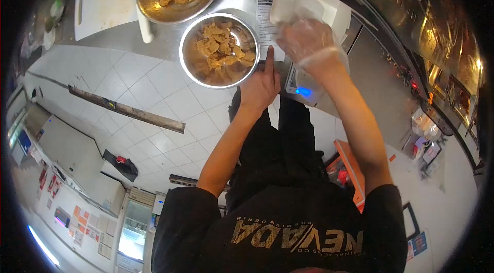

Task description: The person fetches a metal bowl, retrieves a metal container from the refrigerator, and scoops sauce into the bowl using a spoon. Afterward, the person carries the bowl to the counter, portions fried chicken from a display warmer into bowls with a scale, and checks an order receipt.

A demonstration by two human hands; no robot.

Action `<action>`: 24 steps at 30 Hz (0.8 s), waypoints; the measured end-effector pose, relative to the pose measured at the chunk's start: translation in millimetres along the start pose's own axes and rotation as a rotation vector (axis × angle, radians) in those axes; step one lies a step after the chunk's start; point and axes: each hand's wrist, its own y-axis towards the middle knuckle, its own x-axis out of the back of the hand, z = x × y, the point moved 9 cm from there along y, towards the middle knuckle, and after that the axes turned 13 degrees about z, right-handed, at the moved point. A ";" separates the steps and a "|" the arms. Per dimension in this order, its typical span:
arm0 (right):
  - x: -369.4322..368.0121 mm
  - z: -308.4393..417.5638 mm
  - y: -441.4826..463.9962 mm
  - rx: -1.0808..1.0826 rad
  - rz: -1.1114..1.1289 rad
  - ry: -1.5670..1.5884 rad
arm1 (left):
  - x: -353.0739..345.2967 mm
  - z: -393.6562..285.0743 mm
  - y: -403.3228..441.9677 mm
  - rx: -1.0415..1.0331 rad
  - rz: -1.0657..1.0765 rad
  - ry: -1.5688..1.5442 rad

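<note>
My left hand (260, 87) is bare, with its index finger stretched out onto the lower part of a printed paper slip (264, 20). It appears to hold nothing. Just left of it is a steel bowl (184, 51) with browned, fried-looking pieces (218, 46) inside. My right hand (307, 41), in a clear plastic glove, is over the near side of a white open food box (339, 13). Motion smears its fingers, so their grip is unclear. A whitish rounded shape inside the box is blurred too. Below my right hand, a device with a blue-lit display (303, 91) shows in part.
A second steel bowl (213, 0) with similar brown pieces stands farther back. Left of it lies a stained white cutting board (103, 2), with a white handle (146, 31) at the counter's edge. Metal-framed equipment (432, 26) runs along the right. Below is a tiled floor (149, 92).
</note>
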 end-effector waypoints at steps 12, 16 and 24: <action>-4.3 -20.2 -7.2 -0.076 -0.079 0.107 | -2.7 2.4 4.2 -0.143 -0.025 -0.048; 33.1 -15.7 -46.7 -0.178 -0.021 0.256 | -10.5 6.7 6.6 -0.110 0.010 -0.036; -62.8 15.4 -208.1 -0.387 0.653 0.732 | -6.4 1.3 6.9 -0.133 -0.025 -0.036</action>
